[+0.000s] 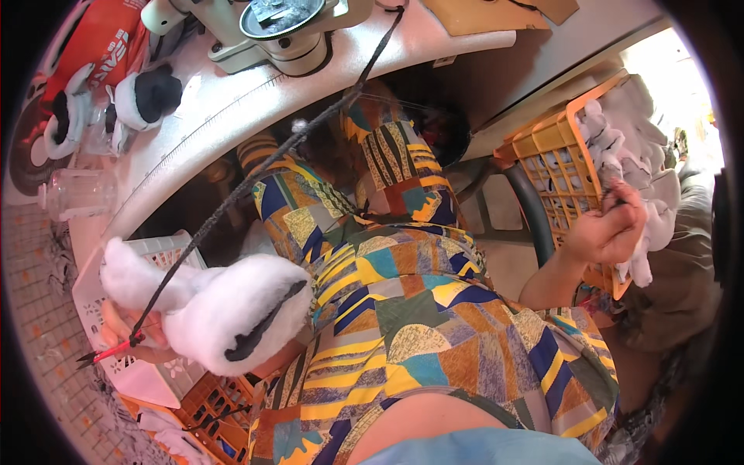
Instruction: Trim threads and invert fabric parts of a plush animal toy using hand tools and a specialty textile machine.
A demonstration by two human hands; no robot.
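1. Cradling a white fluffy piece (221,314), the left hand (157,353) is partly hidden behind it; the piece lies across the wrist and the near side of that grip, its narrow end pointing up and away, its broad end toward the lap.
2. A black strip (260,329) shows on the broad end, facing the person.
3. The left grip is closed around red-handled snips (110,353), whose dark blades stick out to the left, just beyond the fingers. Whether those fingers also pinch the fluffy piece cannot be told.
4. A dark cord (232,200) is tied at the snips and runs slantwise over the narrow end, up past the tabletop (190,116).
5. The right hand (612,229), well apart from the fluffy piece, reaches into an orange basket (562,174), fingers curled at the white pieces (612,139) heaped there; whether it has hold of one cannot be told.
6. Under the left hand and the fluffy piece sits a white basket (151,391).
7. A clear jar (81,192) lies at the tabletop's left edge, near black-and-white pieces (147,101).
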